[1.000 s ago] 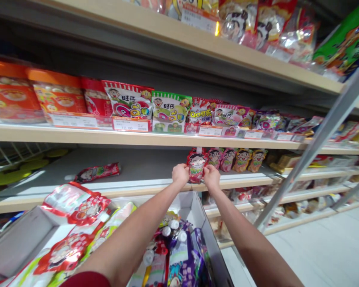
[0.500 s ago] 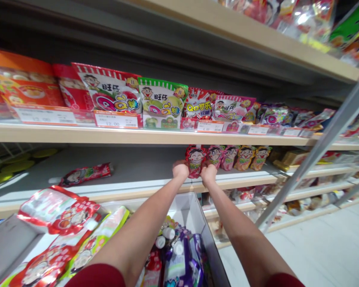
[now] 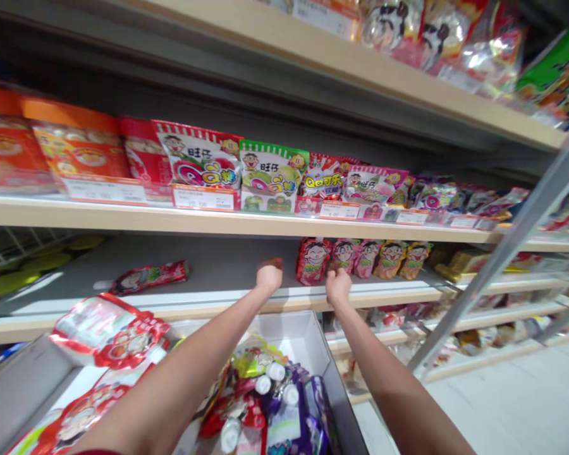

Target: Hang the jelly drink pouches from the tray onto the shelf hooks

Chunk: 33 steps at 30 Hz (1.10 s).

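A red pouch (image 3: 312, 260) with a cartoon face stands upright on the lower shelf, at the left end of a row. My left hand (image 3: 269, 275) is off to its left, a gap between them, with loosely bent fingers and nothing visible in it. Just right of the red pouch, my right hand (image 3: 339, 284) is in front of a pink pouch (image 3: 345, 251); its fingers are loosely bent and partly hidden, and I see nothing held. Beside that stand another pink pouch (image 3: 367, 258) and two yellow-orange pouches (image 3: 389, 258).
One red pouch (image 3: 146, 278) lies flat on the shelf at left. Below my arms, an open box (image 3: 329, 360) holds purple, red and yellow capped pouches. Bagged candies (image 3: 274, 177) line the shelf above. A slanted metal post (image 3: 497, 259) stands at right.
My left hand has let go of the red pouch and moved left. My right hand has drawn slightly away from its other side. The red pouch stays standing; the view has shifted a little.
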Motion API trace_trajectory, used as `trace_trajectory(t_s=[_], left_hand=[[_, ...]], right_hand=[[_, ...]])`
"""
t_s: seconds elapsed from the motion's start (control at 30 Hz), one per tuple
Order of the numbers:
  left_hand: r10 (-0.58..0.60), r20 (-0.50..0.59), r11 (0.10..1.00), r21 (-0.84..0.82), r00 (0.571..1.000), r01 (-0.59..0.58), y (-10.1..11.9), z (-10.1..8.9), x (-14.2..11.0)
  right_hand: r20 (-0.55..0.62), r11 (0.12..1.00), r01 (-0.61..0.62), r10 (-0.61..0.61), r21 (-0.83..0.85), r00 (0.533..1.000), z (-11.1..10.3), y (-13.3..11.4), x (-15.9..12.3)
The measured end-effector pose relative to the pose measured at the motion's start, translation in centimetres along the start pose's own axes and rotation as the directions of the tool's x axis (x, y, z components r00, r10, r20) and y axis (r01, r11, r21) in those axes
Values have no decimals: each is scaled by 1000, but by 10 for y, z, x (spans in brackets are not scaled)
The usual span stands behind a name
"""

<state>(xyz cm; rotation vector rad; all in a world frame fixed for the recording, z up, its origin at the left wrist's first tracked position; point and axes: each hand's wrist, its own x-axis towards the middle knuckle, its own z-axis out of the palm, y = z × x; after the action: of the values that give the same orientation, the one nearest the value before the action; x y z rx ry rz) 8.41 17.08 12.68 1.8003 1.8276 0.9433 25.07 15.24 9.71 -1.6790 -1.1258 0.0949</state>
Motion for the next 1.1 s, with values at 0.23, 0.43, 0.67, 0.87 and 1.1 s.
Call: trace_trajectory(t_s=[0.23,0.43,0.67,0.87,1.1], left_hand=[[68,-225,961,275,972,-4,-92,-100,-29],[97,-310,852,517,946,82,-136,-134,-34],[44,-162,808,585,986,61,-166,-147,-21],[69,-26,721,692,997,-32,-158,-148,-22],[406,104,728,564,908,-390,-121,-108,-57]], right_hand=[[191,960,201,-238,193,952,10,-41,-65],[442,895,325,-435,305,784,34,-103,-119],[551,896,319,-442,309,708,42,-110,-138],[560,894,351,-447,278,697,41,-99,-136],[511,912,371,-407,176,757,36,-103,-138]])
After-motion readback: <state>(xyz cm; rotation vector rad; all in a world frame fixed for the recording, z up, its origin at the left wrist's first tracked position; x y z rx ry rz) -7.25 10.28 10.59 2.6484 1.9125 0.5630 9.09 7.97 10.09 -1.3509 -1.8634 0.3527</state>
